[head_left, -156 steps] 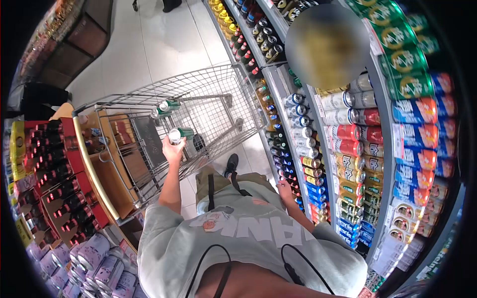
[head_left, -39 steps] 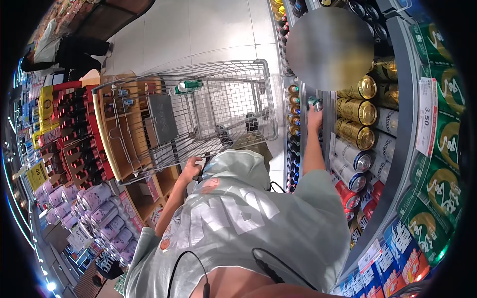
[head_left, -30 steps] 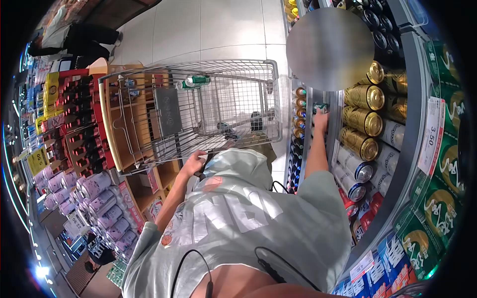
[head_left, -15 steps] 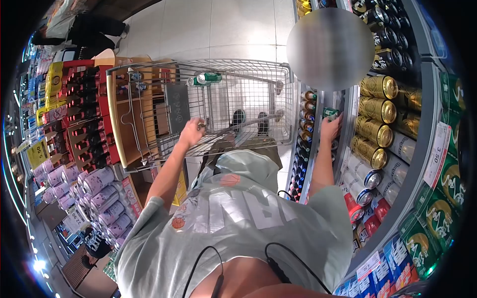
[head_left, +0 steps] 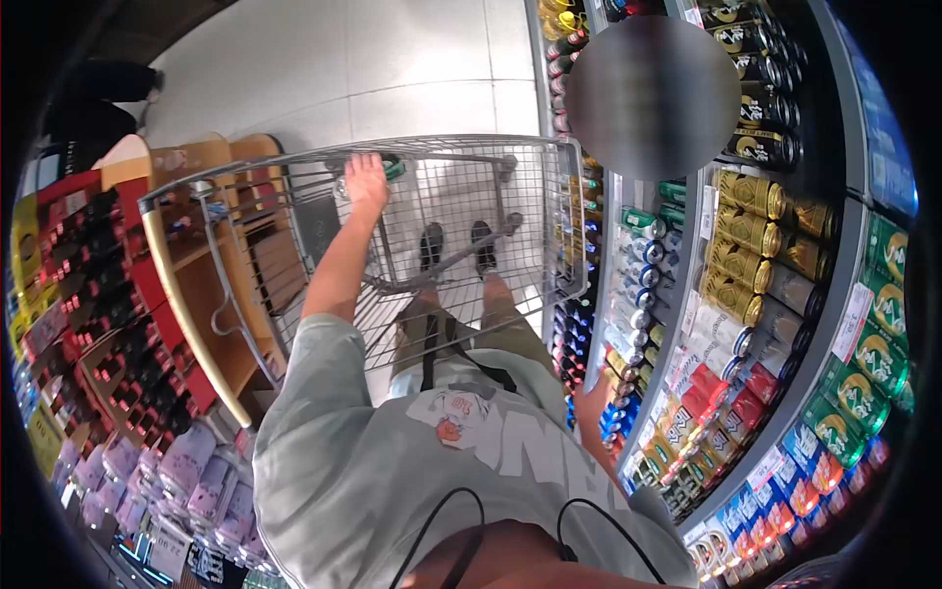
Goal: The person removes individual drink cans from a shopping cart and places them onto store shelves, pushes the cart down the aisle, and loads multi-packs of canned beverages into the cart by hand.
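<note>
My left hand (head_left: 366, 182) reaches over the far side of the wire shopping cart (head_left: 442, 285), its fingers curled over a green drink can (head_left: 393, 169). A silver can end shows at the wrist side of that hand; how many cans lie under it is hidden. Low beside the shelf, my right hand (head_left: 593, 398) is partly covered by my shirt and blurred. Its visible fingers look stretched out, close to the rows of cans, and nothing shows in them. Green cans (head_left: 643, 222) stand on the shelf to the right.
Gold cans (head_left: 749, 240) and black cans (head_left: 760, 137) fill the upper shelf. Bottles in red crates (head_left: 108, 324) and lilac packs (head_left: 191, 471) line the left side. A wooden stand (head_left: 196, 255) is behind the cart's left end. Another person's dark-clothed legs (head_left: 113, 93) show far left.
My left hand has moved forward onto the cans in the cart. My right hand has left the green can on the shelf and dropped back toward my body. The view has turned.
</note>
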The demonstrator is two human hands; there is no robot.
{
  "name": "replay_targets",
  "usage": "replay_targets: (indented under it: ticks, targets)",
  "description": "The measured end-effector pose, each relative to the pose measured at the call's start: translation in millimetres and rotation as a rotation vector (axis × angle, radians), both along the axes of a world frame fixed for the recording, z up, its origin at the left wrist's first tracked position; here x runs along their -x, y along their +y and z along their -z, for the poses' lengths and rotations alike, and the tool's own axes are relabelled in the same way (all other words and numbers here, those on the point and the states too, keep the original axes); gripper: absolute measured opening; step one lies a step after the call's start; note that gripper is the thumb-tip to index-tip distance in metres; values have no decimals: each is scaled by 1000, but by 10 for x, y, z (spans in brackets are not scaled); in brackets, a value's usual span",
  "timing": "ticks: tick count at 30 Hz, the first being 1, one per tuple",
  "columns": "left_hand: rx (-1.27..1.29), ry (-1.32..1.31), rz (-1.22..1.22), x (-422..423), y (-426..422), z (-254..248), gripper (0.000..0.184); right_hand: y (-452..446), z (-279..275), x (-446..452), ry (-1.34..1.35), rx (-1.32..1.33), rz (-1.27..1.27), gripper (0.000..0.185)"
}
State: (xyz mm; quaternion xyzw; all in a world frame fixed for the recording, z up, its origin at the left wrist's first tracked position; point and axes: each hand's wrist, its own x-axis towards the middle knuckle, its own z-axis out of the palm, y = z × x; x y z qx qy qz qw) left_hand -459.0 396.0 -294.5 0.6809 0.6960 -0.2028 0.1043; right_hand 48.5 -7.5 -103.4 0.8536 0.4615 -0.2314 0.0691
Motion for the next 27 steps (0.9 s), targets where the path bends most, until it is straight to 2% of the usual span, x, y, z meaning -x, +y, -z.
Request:
replay_targets:
  ticks: [1, 3, 5, 9, 13, 16, 20, 23, 24, 27]
  targets:
    - [35, 51, -21, -7, 35, 93, 48, -163, -162, 94, -11, 78, 65, 63]
    - [30, 106, -42, -82, 45, 128, 45, -527, -368, 142, -33, 162, 73, 61]
    - [-16, 54, -78, -143, 35, 70, 46, -716, -508, 177, -31, 257, 119, 60]
    - [-184, -147, -125, -60, -225, 135, 51, -685, -507, 251, -15, 146, 77, 53]
    - [-153, -322, -158, 48, -392, 9, 64, -42, -588, 655, 50, 72, 99, 48]
    - [-201, -229, -137, 206, -361, 239, 61, 220, -636, 799, 110, 31, 100, 47]
    - [-116, -237, -120, 326, -245, 450, 59, 170, -723, 870, 125, 12, 107, 46]
    - [-128, -255, -82, 325, -233, 527, 64, -218, -647, 724, 147, 31, 248, 42]
    - [-92, -274, -90, 301, -209, 370, 62, -310, -640, 741, 200, 27, 399, 39]
    - [-150, -287, -23, 271, -269, 453, 60, -529, -695, 776, 219, 93, 445, 36]
